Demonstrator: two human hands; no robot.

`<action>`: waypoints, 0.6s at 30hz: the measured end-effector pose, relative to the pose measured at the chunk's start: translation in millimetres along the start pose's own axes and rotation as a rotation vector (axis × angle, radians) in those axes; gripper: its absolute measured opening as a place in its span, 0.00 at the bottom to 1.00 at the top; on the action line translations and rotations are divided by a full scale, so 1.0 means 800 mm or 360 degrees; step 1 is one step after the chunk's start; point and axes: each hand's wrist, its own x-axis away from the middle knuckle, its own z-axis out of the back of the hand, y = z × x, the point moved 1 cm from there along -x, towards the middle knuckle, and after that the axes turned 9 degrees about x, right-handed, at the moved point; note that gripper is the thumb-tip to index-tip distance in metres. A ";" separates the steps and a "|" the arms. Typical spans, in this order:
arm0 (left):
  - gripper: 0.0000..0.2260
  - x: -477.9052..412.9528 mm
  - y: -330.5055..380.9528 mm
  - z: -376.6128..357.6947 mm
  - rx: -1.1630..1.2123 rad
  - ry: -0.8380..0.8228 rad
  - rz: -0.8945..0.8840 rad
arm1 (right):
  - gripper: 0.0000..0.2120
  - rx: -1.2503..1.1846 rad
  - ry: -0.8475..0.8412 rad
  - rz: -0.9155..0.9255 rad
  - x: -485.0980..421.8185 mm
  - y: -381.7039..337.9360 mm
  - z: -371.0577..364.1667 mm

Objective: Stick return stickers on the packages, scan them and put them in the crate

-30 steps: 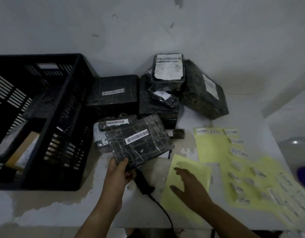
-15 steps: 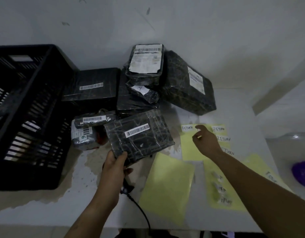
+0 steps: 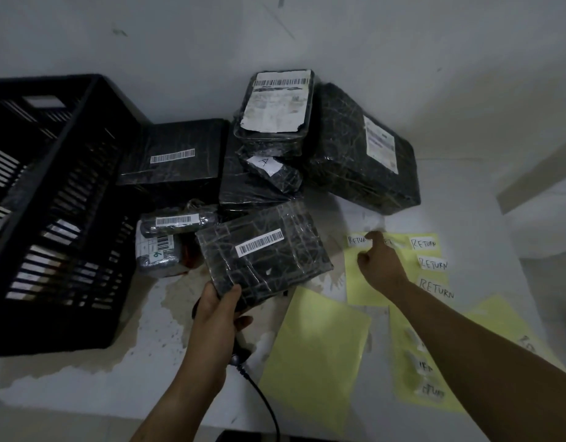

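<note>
My left hand (image 3: 217, 311) grips the near corner of a black taped package (image 3: 265, 253) with a white barcode label, held tilted just above the table. My right hand (image 3: 382, 266) reaches over a yellow backing sheet (image 3: 361, 285) with white RETURN stickers (image 3: 425, 244). Its index fingertip touches the top row between two stickers and the other fingers are curled. Whether it pinches a sticker is hidden. The black slatted crate (image 3: 52, 218) stands at the left. A black scanner (image 3: 240, 355) lies under my left wrist, and its cable (image 3: 265, 406) runs off the front edge.
Several more black wrapped packages (image 3: 361, 148) are piled against the wall behind the held one, and two small ones (image 3: 173, 221) lie beside the crate. More yellow sheets (image 3: 316, 355) cover the table's front right. The white table (image 3: 84, 374) is stained.
My right hand moved from the near yellow sheet up to the top row of RETURN stickers and has stayed there. My left hand keeps holding the package. The view shifted right.
</note>
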 end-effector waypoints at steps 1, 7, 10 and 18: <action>0.08 0.000 0.000 0.000 -0.0001 0.0006 -0.0005 | 0.17 0.0008 0.0013 0.0015 0.001 -0.001 0.001; 0.08 -0.001 0.000 -0.005 -0.0002 0.0020 -0.0003 | 0.09 0.0070 0.0140 -0.0046 -0.003 -0.010 0.005; 0.09 -0.002 -0.001 -0.005 0.0003 0.0020 -0.0027 | 0.02 0.0075 0.0124 0.0019 0.001 -0.011 0.001; 0.07 -0.002 0.006 0.005 0.0041 0.0104 -0.0028 | 0.04 -0.0146 0.0248 0.0163 0.033 -0.019 0.033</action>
